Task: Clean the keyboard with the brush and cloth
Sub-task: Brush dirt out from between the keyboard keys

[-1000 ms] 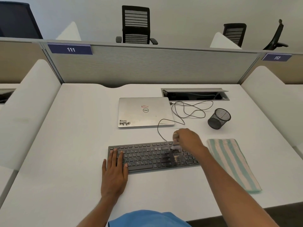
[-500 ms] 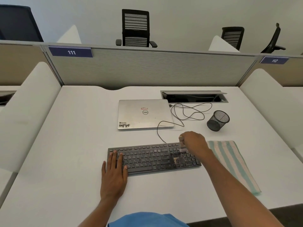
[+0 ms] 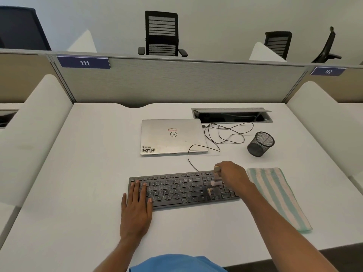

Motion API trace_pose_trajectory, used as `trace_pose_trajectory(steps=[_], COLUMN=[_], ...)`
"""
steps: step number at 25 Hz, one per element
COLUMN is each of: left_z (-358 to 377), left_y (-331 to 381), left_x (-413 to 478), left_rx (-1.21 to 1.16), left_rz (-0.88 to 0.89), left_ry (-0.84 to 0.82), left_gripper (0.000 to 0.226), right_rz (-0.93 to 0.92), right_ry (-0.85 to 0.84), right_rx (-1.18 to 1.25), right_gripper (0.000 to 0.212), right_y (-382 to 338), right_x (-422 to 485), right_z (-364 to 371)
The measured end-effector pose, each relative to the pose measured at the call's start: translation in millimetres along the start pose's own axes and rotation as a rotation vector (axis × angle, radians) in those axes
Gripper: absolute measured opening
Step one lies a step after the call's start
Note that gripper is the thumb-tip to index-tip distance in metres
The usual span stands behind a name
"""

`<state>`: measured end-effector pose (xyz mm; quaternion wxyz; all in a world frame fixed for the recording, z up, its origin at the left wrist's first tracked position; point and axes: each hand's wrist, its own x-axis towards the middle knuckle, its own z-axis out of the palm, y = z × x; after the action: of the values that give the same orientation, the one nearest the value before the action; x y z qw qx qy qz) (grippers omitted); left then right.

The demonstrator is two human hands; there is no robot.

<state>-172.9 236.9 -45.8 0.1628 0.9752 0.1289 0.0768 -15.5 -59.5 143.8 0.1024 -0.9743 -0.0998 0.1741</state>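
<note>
Keyboard (image 3: 176,190) is lying flat near the front of the white surface (image 3: 88,173), long side across.

- Left hand (image 3: 137,207) is resting flat on its 9 o'clock end, fingers straight, pinning it down.
- Right hand (image 3: 232,175) is gripping the brush (image 3: 216,181) by its upper handle, fingers curled round it. The bristles are reaching down to the keys toward the 3 o'clock end and are blurring.

Handling, as judged: the keyboard is looking light and rigid and likely to skate on the smooth top, so bracing one end is making sense. The brush is looking light, with soft bristles and a stiff handle. The striped cloth (image 3: 275,195) is lying limp and folded just beside the keyboard at 3 o'clock, easy to pinch anywhere.

Around, from the keyboard:
- Closed laptop (image 3: 172,136) is sitting at 12 o'clock.
- Its cable (image 3: 225,134) is looping at 1 o'clock, and one strand is running down to the keyboard's back edge, the likeliest snag.
- Mesh pen cup (image 3: 260,144) is tilting at 2 o'clock, well apart.
- The right forearm is crossing near the cloth.
</note>
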Motion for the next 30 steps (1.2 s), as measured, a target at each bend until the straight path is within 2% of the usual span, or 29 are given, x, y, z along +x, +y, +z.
trace_pose_trajectory(steps=[3, 7, 8, 14, 16, 19, 21, 26, 28, 30], left_z=[0, -1, -1, 0, -1, 0, 1, -1, 0, 0], left_y=[0, 0, 1, 0, 0, 1, -1, 0, 0, -1], left_x=[0, 1, 1, 0, 1, 1, 1, 0, 0, 0], left_rx=[-0.003, -0.012, -0.014, -0.009, -0.013, -0.018, -0.020, -0.025, -0.018, -0.015], left_rz=[-0.001, -0.006, -0.004, -0.006, -0.011, -0.006, -0.006, -0.004, -0.003, -0.006], left_ry=[-0.006, -0.005, -0.005, -0.001, -0.006, -0.008, -0.004, 0.002, 0.001, 0.000], left_gripper=[0.064, 0.064, 0.064, 0.064, 0.064, 0.064, 0.064, 0.063, 0.064, 0.064], right_rz=[-0.004, -0.115, -0.121, 0.057, 0.073, 0.082, 0.068, 0.103, 0.146, 0.153], right_ry=[0.013, -0.092, -0.074, -0.054, 0.059, 0.238, 0.241, 0.218, 0.153, 0.175], right_rx=[-0.056, 0.173, 0.158, 0.006, -0.006, 0.172, 0.210, 0.027, 0.046, 0.132], right_gripper=[0.018, 0.017, 0.017, 0.015, 0.015, 0.025, 0.027, 0.024, 0.024, 0.028], right_y=[-11, -32, -29, 1, -7, -25, -33, -29, -27, -26], right_x=[3, -3, -2, -6, -4, 2, 3, -2, 4, 9], right_z=[3, 12, 13, -8, -7, 9, 21, 34, 31, 26])
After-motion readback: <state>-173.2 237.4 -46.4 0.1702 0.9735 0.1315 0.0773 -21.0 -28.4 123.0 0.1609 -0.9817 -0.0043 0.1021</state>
